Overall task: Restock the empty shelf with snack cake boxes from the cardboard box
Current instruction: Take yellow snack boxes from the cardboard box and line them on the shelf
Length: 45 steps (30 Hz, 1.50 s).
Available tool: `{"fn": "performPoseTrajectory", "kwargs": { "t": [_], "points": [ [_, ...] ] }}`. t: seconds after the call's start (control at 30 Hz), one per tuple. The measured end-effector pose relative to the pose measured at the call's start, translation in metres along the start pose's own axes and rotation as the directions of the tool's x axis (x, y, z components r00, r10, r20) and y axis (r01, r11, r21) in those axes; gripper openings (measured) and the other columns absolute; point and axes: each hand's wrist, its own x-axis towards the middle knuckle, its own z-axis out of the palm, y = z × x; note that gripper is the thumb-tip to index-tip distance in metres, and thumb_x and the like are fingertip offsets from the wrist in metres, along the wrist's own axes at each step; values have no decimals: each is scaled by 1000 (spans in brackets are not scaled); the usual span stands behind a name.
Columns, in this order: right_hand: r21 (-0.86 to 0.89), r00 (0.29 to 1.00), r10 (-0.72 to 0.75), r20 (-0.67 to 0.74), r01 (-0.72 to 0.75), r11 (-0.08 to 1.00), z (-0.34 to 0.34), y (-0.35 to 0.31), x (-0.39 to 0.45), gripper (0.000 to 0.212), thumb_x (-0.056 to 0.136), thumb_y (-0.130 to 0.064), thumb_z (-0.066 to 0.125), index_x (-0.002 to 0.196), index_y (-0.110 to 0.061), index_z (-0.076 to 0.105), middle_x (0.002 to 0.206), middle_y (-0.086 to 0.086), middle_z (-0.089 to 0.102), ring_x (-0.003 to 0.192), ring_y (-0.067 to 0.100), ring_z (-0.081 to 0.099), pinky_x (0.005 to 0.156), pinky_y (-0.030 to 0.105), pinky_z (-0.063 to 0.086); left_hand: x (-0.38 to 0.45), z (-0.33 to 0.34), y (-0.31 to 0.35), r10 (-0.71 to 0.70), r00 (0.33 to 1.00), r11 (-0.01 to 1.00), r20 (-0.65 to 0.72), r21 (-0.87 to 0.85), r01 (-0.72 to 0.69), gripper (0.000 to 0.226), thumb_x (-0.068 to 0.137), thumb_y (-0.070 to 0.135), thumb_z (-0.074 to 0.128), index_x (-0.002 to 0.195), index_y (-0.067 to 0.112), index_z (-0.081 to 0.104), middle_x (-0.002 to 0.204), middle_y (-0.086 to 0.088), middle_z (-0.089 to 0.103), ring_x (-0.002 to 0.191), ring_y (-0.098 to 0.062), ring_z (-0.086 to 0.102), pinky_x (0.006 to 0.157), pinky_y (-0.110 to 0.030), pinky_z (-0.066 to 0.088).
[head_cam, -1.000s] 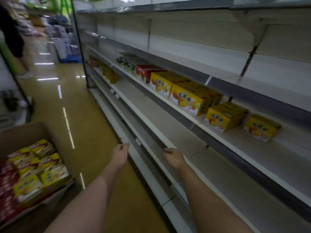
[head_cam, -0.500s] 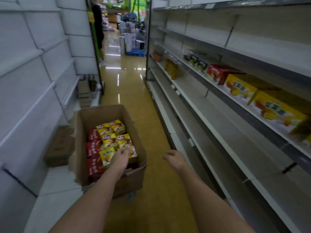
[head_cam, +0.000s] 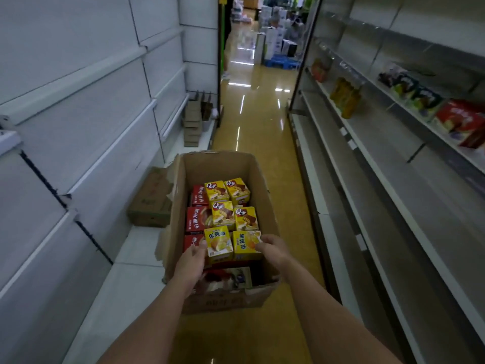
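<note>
An open brown cardboard box (head_cam: 223,164) stands on the glossy yellow floor (head_cam: 257,122) in the aisle, its near wall torn and creased. Inside it sit small yellow snack cake boxes (head_cam: 223,214) with a cake picture and red-and-white lettering, packed upright in two columns, and beside them on the left red snack cake boxes (head_cam: 196,218). The left hand (head_cam: 190,266) touches the left side of the nearest yellow egg-yolk-pie box (head_cam: 218,244), fingers curled loosely against it. The right hand (head_cam: 273,250) grips the right edge of the neighbouring yellow box (head_cam: 245,245), fingers bent round its corner. To the right runs the long white metal shelf (head_cam: 393,195), mostly bare, with a few red cartons (head_cam: 463,122) farther up.
</note>
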Motion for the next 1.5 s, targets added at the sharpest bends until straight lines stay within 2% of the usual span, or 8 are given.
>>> {"fn": "performPoseTrajectory", "kwargs": {
  "t": [0.23,0.4,0.53,0.7,1.1,1.27,1.4,1.5],
  "points": [
    [-41,989,20,148,-14,999,15,-13,76,54,96,-20,53,146,-12,35,151,5,34,137,25,36,104,34,34,57,16,3,-62,997,998,-55,-29,60,34,98,50,35,90,23,53,101,-7,63,101,-28,60,93,-42,46],
    [-70,985,30,171,-18,997,35,-5,118,54,94,-19,54,145,-12,36,150,6,36,134,26,38,105,36,36,100,34,-7,-86,996,995,-39,-52,84,34,100,44,36,109,16,53,114,-12,62,103,-28,59,75,-32,47],
    [-83,977,60,206,-44,996,55,-1,145,49,95,-16,52,142,-10,39,144,7,42,124,25,47,92,31,39,134,44,-19,-90,993,996,-73,7,91,46,100,40,39,130,5,49,126,-17,58,114,-32,55,96,-36,43],
    [-100,976,60,208,-39,994,80,4,177,32,93,-10,50,124,-8,56,122,8,59,106,27,58,88,38,47,164,55,-29,-24,996,999,-83,-50,20,36,102,25,40,130,4,51,114,-6,58,93,-15,52,69,-21,40],
    [-252,985,61,160,-19,968,106,12,218,15,90,-13,51,102,-6,56,100,8,58,90,24,57,74,30,39,216,69,-50,-82,993,994,-80,-78,76,40,101,28,42,138,10,45,136,-14,51,121,-30,51,101,-34,39],
    [-125,977,144,158,-125,984,105,8,227,35,91,-11,51,123,4,55,111,20,59,102,33,57,85,41,47,219,63,-51,-71,995,988,-66,-138,61,33,102,29,41,131,17,50,121,-4,58,111,-24,55,90,-31,42],
    [-53,979,133,153,-126,991,107,9,222,17,85,-10,54,97,-8,65,96,11,62,90,28,58,76,34,44,211,58,-40,-37,998,984,-55,-175,27,14,101,23,44,112,26,52,99,6,61,92,-15,59,74,-26,46],
    [29,985,101,142,-106,994,103,4,213,23,86,-8,55,108,-16,57,96,2,59,78,16,55,75,30,44,203,52,-32,-21,999,985,-44,-170,13,16,100,25,46,109,34,57,109,2,66,105,-21,62,93,-39,50]
  ]
}}
